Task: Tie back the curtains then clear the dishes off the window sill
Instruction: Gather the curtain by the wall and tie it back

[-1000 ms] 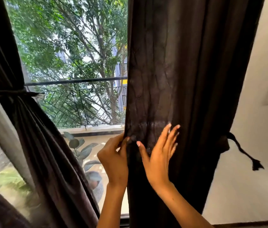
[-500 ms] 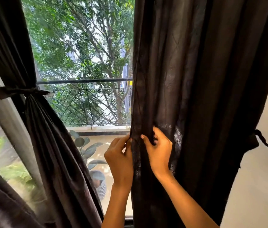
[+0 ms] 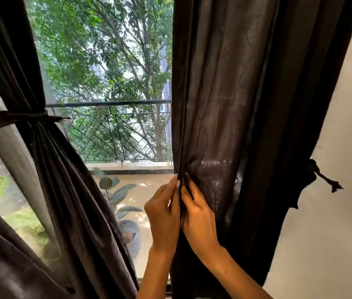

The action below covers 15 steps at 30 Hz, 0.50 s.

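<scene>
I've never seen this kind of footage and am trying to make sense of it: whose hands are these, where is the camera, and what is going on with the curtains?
There is no machine here. A person wears a camera on the head, so the single view looks forward and down at their own two bare hands. The left hand and the right hand are close together, their fingers gathering the inner edge of the dark right curtain, which hangs loose. Its tie-back cord dangles unused at its far side by the wall. The left curtain is already bunched with a tie. Through the window you see a railing, trees and a potted plant. No sill or dishes show in this view.
</scene>
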### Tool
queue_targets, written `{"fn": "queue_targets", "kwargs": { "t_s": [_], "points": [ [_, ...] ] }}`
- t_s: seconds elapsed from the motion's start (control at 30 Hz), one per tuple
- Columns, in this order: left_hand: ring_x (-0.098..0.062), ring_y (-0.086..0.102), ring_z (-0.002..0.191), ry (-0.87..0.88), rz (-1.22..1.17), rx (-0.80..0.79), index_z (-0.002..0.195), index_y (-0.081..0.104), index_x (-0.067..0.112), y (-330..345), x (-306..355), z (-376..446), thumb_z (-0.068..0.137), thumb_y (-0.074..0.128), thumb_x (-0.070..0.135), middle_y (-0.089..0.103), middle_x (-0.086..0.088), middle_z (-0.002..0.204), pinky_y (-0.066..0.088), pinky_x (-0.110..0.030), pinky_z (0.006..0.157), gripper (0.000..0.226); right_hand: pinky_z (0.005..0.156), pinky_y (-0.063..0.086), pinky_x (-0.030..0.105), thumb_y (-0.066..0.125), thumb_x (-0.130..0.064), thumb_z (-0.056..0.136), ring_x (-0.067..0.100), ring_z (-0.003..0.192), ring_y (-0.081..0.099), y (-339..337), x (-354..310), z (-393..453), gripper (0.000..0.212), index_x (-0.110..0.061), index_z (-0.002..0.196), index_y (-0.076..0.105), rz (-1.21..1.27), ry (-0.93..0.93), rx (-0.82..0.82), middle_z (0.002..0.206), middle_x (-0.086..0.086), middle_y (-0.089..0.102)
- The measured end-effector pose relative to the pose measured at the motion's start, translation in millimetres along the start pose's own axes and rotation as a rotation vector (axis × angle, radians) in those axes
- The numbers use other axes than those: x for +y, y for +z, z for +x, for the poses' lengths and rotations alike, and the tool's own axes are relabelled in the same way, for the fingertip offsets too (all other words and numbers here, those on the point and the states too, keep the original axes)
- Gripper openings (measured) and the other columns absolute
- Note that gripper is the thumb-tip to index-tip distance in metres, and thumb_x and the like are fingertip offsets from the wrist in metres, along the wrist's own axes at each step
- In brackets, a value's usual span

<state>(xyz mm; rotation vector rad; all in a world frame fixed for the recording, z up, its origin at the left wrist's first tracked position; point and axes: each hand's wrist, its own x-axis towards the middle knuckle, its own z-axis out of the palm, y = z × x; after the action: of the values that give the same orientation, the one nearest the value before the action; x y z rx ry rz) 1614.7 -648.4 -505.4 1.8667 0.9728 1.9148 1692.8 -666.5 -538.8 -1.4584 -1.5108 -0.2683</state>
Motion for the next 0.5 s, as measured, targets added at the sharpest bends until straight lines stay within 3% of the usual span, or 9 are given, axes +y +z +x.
{"fn": "queue_targets", "kwargs": {
  "t_s": [0.17, 0.27, 0.33, 0.4, 0.5],
  "points": [
    [0.004, 0.067, 0.076, -0.1, -0.074, 0.001, 0.098, 0.075, 0.013, 2.9, 3.8, 3.8, 0.08, 0.074, 0.013, 0.072, 0.009, 0.089, 0.052, -0.015, 0.069, 0.019, 0.102, 0.045, 0.032, 0.051, -0.005, 0.082, 0.021, 0.134, 0.041, -6.0, 3.9, 0.7, 0.058, -0.01, 0.139, 0.044, 0.026, -0.005, -0.12, 0.15, 0.007, 0.037],
    [0.003, 0.066, 0.071, -0.138, -0.054, 0.021, 0.092, 0.075, 0.012, 2.6, 1.4, 7.9, 0.083, 0.072, 0.011, 0.074, 0.004, 0.083, 0.05, -0.012, 0.066, 0.01, 0.109, 0.038, 0.043, 0.048, -0.012, 0.086, 0.023, 0.142, 0.025, -11.8, 6.5, 5.9, 0.059, -0.015, 0.144, 0.039, 0.032, -0.037, -0.157, 0.156, 0.008, 0.024],
    [0.0, 0.065, 0.068, -0.202, -0.061, 0.046, 0.09, 0.075, 0.011, 1.3, -5.0, 11.5, 0.083, 0.071, 0.011, 0.074, 0.001, 0.081, 0.053, -0.016, 0.066, 0.008, 0.114, 0.023, 0.05, 0.052, -0.024, 0.089, 0.026, 0.146, 0.013, -15.3, 9.1, 7.5, 0.06, -0.021, 0.146, 0.034, -0.048, -0.022, -0.025, 0.158, 0.013, 0.014],
    [-0.002, 0.065, 0.067, -0.273, -0.095, 0.057, 0.089, 0.074, 0.01, -2.6, -10.9, 16.1, 0.082, 0.071, 0.009, 0.073, -0.001, 0.08, 0.055, -0.02, 0.067, 0.007, 0.115, 0.004, 0.05, 0.056, -0.041, 0.089, 0.025, 0.147, 0.0, -22.1, 9.1, 12.3, 0.075, -0.021, 0.151, 0.018, -0.111, 0.165, 0.173, 0.159, 0.012, 0.001],
    [-0.002, 0.064, 0.065, -0.281, -0.092, 0.072, 0.086, 0.075, 0.009, -9.4, -15.3, 21.4, 0.08, 0.073, 0.007, 0.071, 0.002, 0.075, 0.052, -0.016, 0.066, 0.006, 0.114, 0.0, 0.048, 0.065, -0.049, 0.082, 0.022, 0.147, -0.003, -30.4, 12.4, 24.9, 0.102, -0.012, 0.151, -0.001, 0.072, 0.384, 0.299, 0.16, 0.01, -0.004]
  ]
}}
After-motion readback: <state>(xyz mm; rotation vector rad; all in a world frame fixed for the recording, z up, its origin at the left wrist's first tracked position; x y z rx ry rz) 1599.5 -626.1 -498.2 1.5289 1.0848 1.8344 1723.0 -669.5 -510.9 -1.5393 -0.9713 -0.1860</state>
